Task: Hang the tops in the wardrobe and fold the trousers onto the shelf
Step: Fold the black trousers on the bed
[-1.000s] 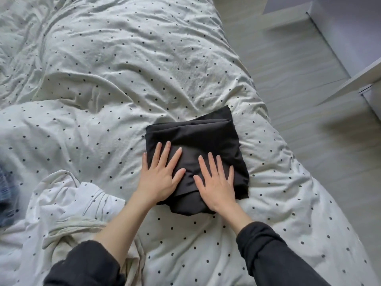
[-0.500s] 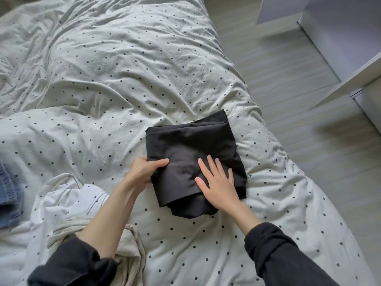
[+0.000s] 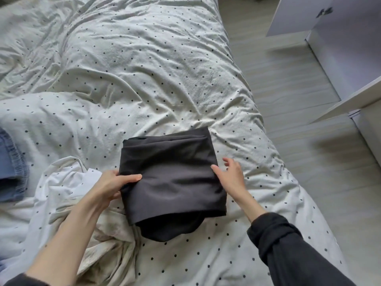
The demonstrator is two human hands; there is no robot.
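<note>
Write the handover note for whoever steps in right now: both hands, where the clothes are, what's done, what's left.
Left hand: grips the left edge of the folded black trousers, thumb on top.
Right hand: open, against the trousers' right edge, not gripping.
Trousers: folded into a compact stack on the dotted duvet.
White top: crumpled on the bed to the left, unhung.
Blue denim garment: at the left edge, mostly out of view.
Done: black trousers folded.
Left: carry them to the shelf, likely in the white wardrobe on the right; hang the top; deal with the denim.

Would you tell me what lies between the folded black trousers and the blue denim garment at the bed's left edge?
In the head view, a crumpled white garment and dotted duvet separate the black trousers from the denim.
</note>
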